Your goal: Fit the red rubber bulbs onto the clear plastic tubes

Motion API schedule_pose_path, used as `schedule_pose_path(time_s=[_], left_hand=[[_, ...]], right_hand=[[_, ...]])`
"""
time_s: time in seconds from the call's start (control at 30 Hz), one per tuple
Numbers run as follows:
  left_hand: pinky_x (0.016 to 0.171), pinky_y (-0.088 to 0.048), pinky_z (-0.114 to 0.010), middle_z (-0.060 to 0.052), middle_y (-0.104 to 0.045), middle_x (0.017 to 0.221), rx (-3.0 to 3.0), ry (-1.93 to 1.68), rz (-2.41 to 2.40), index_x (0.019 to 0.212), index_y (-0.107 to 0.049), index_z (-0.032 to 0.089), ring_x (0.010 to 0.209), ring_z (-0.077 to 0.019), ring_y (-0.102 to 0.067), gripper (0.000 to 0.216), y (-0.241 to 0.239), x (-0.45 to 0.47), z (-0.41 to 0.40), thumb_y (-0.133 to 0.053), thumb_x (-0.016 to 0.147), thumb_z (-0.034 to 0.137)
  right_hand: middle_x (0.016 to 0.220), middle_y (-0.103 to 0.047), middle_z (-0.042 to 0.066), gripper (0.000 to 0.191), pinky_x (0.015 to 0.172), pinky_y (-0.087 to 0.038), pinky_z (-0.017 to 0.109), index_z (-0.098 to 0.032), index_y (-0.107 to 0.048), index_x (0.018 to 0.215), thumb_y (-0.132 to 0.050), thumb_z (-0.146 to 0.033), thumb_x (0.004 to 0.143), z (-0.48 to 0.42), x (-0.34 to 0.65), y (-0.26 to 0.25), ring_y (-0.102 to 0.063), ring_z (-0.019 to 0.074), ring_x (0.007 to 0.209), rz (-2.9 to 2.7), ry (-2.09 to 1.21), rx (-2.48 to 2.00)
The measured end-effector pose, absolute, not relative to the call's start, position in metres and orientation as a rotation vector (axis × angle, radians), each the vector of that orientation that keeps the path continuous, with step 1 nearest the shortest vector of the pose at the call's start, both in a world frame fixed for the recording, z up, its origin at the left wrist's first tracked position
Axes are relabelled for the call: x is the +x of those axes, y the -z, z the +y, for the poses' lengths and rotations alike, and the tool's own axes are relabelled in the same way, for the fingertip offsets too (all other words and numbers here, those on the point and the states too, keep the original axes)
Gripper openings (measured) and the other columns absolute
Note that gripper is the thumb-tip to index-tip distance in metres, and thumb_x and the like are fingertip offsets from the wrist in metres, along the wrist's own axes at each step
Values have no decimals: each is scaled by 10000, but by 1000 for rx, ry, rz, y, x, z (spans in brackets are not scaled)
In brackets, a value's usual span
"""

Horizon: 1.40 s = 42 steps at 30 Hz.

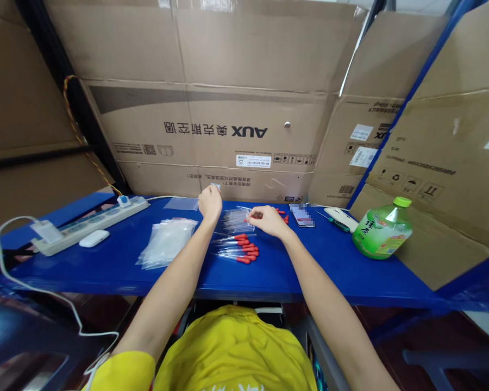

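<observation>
My left hand (211,202) is closed in a fist above the back of the table. A small blue-and-white piece (215,186) shows at its top; what the fingers hold is hidden. My right hand (267,220) pinches at the right end of a pile of clear thin tubes (235,220), with a bit of red, like a rubber bulb, at the fingertips. In front of the pile lie several droppers (240,250) with red rubber bulbs, their bulbs pointing right. Loose red bulbs (286,219) lie partly hidden behind my right hand.
Clear plastic bags (167,243) are stacked left of the droppers, and a flat clear sheet (181,203) lies behind them. A power strip (93,224) and white case (94,238) sit left. Rightward are a phone (302,215), screwdriver (339,224) and green bottle (383,231). Cardboard (212,60) walls the back.
</observation>
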<state>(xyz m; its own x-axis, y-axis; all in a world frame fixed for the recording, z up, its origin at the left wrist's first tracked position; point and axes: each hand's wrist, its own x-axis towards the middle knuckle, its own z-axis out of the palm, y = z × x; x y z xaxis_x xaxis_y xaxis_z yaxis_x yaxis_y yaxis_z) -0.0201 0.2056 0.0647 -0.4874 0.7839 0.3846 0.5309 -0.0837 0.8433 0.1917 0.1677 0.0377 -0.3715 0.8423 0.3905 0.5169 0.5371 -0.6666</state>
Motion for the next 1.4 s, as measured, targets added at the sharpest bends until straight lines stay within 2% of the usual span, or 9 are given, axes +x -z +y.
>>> schedule_pose_path(time_s=[0.23,0.47,0.6,0.83,1.03,1.2,1.3,1.4], left_hand=[[692,-355,-318,-89,-690,743,1788,-1476,1944,677,-596,222,763,-250,-610,389,-66,-13,200,-347,959,319],[652,-307,-303,-34,-593,624,2429,-1105,1363,631,-516,211,630,-185,-501,408,-59,-2,198,-374,976,376],[627,-276,-311,-33,-578,607,2517,-934,1218,609,-509,210,588,-176,-454,399,-54,1,200,-397,959,367],[642,-295,-311,-48,-623,638,2502,-843,1244,607,-574,218,630,-200,-508,345,-49,-1,203,-444,915,303],[648,-293,-310,-58,-649,671,2426,-951,1335,632,-614,225,646,-214,-539,398,-48,-3,205,-460,970,366],[667,-334,-295,-52,-645,664,2246,-1116,1320,636,-617,219,664,-211,-575,455,-48,1,204,-465,1006,435],[604,-354,-278,-52,-642,660,1829,-1207,1316,639,-614,200,574,-180,-556,434,-50,8,203,-519,992,432],[484,-334,-244,-78,-708,807,1218,-1193,1089,769,-620,175,489,-132,-524,395,-55,15,201,-464,1020,436]], right_hand=[[762,-764,13,109,656,-451,235,-197,-814,848,-763,-291,826,168,188,-28,-682,161,731,-2299,-628,-1204],[809,-781,7,128,658,-483,214,-199,-793,894,-788,-179,768,173,199,-24,-720,154,749,-2364,-617,-1258],[768,-773,-13,197,630,-485,212,-220,-788,816,-827,-108,659,175,206,-23,-717,155,719,-2375,-599,-1296],[625,-731,-22,174,595,-478,221,-226,-745,624,-751,-53,635,172,207,-25,-681,156,611,-2353,-633,-1310],[682,-730,-14,119,604,-474,209,-177,-724,759,-668,-102,687,169,220,-44,-667,137,635,-2255,-773,-1115],[743,-736,9,105,676,-505,243,-174,-694,859,-647,-212,773,172,222,-56,-672,147,677,-1971,-578,-970],[811,-750,24,110,758,-524,273,-181,-684,863,-658,-267,799,175,219,-56,-693,164,753,-1821,-445,-946],[824,-756,35,133,772,-530,289,-186,-683,857,-667,-311,814,176,215,-55,-702,177,766,-1723,-400,-958]])
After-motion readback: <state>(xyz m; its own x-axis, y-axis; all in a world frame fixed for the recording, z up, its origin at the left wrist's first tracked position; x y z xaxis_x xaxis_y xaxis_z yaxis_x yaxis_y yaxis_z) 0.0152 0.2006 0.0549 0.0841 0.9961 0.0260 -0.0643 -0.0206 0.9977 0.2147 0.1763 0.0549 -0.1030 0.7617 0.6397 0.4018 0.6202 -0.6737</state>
